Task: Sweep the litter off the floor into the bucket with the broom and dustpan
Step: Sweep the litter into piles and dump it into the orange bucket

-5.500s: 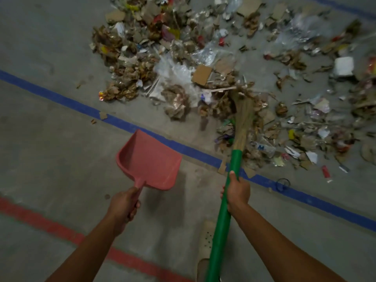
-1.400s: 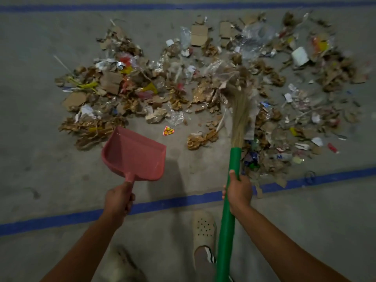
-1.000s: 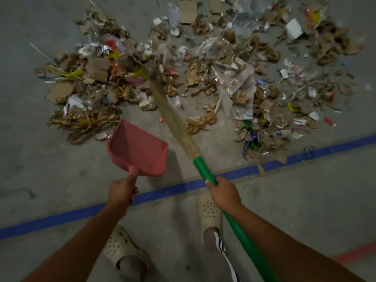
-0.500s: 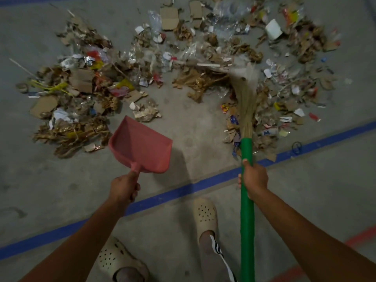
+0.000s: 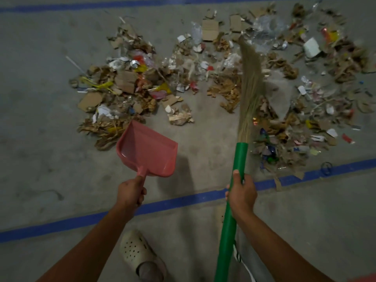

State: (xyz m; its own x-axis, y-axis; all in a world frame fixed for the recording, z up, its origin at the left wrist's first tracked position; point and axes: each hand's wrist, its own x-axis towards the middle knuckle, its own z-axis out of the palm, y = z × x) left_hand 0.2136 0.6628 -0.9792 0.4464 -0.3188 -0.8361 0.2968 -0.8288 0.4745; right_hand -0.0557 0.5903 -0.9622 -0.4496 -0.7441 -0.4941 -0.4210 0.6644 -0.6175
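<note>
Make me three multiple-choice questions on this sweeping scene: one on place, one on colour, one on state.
1. Where is the dustpan? A left of the broom B right of it C behind the person
2. Broom handle's colour? A red B blue C green
3. The dustpan is: A full B empty C overturned
Answers: 1 A, the left hand holds it left of the broom. 2 C, the shaft in the right hand is green. 3 B, its pink inside is bare.
</note>
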